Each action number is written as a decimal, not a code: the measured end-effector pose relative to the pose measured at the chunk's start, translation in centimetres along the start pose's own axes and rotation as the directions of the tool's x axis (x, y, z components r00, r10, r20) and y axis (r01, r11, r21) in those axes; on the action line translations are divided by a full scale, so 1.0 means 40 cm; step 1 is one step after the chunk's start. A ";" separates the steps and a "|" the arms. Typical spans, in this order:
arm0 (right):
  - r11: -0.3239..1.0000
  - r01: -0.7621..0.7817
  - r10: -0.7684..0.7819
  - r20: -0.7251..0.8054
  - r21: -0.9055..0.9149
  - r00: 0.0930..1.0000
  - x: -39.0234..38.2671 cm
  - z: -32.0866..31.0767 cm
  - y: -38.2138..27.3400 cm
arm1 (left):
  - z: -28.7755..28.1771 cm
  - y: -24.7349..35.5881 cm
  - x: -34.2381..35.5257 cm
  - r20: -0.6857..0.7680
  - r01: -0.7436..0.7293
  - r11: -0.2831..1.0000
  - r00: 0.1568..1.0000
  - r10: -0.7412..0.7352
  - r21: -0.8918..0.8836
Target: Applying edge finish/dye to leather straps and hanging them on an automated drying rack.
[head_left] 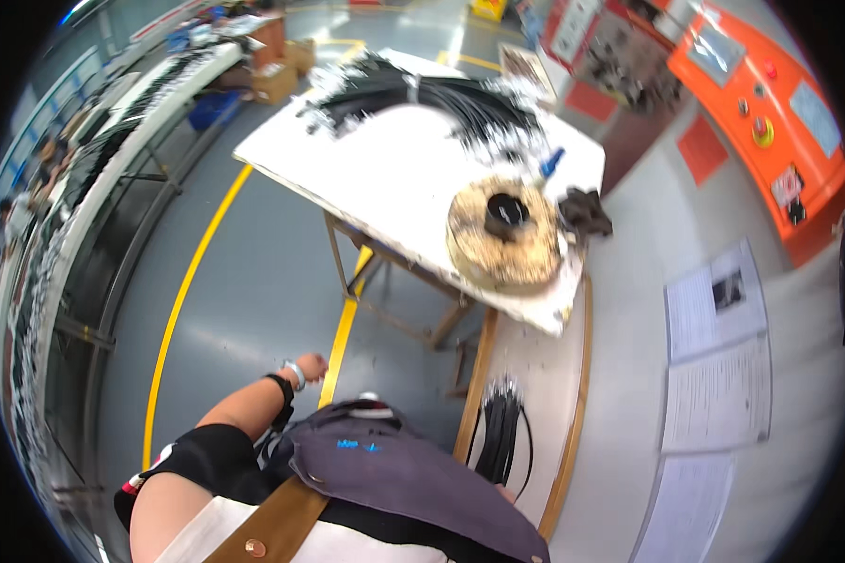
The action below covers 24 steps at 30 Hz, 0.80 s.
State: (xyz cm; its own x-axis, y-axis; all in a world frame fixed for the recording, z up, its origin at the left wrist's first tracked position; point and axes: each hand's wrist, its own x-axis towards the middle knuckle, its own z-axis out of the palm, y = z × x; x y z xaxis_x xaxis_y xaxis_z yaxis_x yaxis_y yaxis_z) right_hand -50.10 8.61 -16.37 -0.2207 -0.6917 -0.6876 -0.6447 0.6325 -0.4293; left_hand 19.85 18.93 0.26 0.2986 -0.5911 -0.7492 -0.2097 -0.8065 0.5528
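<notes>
My left hand (311, 367) hangs out in front of my apron (385, 469), over the grey floor. Its fingers look loosely curled, and nothing shows in them. A pale band circles that wrist, with a black one higher up. Only a sliver of my right hand (508, 494) shows past the apron's edge; its fingers are hidden. Close to it is a bundle of black cables (499, 441) with silvery ends, above a wood-edged surface. Whether my right hand grips the bundle I cannot tell.
Ahead stands a white table (385, 174) bearing a large cable bundle (413, 89), a round wooden block (502, 235), a dark cloth (586, 212) and a blue object (552, 162). An orange control panel (765, 122) is at right. A long rack (113, 253) runs along the left.
</notes>
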 end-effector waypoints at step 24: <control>0.686 0.682 -0.553 0.791 0.255 0.261 -0.719 0.303 -1.310 | -0.312 0.070 -0.013 -0.047 -0.388 0.917 0.922 0.385 -0.091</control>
State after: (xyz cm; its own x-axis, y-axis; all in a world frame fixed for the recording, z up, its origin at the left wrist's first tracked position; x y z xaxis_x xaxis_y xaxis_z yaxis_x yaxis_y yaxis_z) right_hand -1.11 -0.42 18.82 0.8780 -0.2550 -0.4051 -0.4063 0.0507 -0.9123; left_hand 30.74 17.06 6.75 0.2381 -0.8553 -0.4602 -0.2231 -0.5093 0.8311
